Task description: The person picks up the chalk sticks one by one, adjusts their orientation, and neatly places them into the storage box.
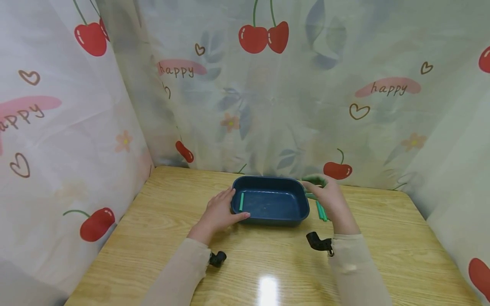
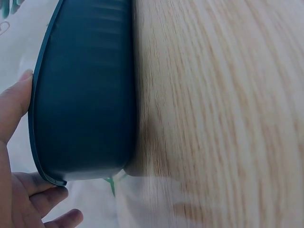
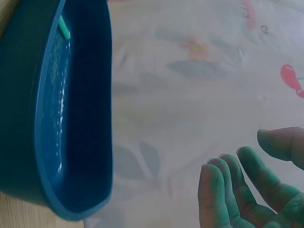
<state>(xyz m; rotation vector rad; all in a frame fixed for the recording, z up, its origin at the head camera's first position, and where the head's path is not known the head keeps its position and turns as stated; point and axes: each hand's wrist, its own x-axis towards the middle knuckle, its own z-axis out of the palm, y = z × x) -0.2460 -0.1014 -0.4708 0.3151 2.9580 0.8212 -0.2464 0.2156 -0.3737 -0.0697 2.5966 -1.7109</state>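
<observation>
A dark blue rectangular plastic basin [image 1: 268, 221] stands on the wooden table. My left hand [image 1: 218, 212] holds its left end, thumb at the front rim and fingers round the far-left corner. In the left wrist view, the thumb and fingertips rest against the basin's rim [image 2: 34, 118]. One short green stick [image 1: 241, 201] lies inside the basin near the left end. Beside the right end is my right hand [image 1: 325, 193], its fingers tinted green. The right wrist view shows that hand's fingers [image 3: 216, 190] loosely extended, with nothing between them and the thumb.
Several green sticks [image 1: 321, 211] lie on the table [image 1: 268, 263] just right of the basin, partly behind the right hand. A cherry-print curtain [image 1: 268, 106] closes off the back and both sides. Black camera mounts [image 1: 318, 242] sit at both wrists.
</observation>
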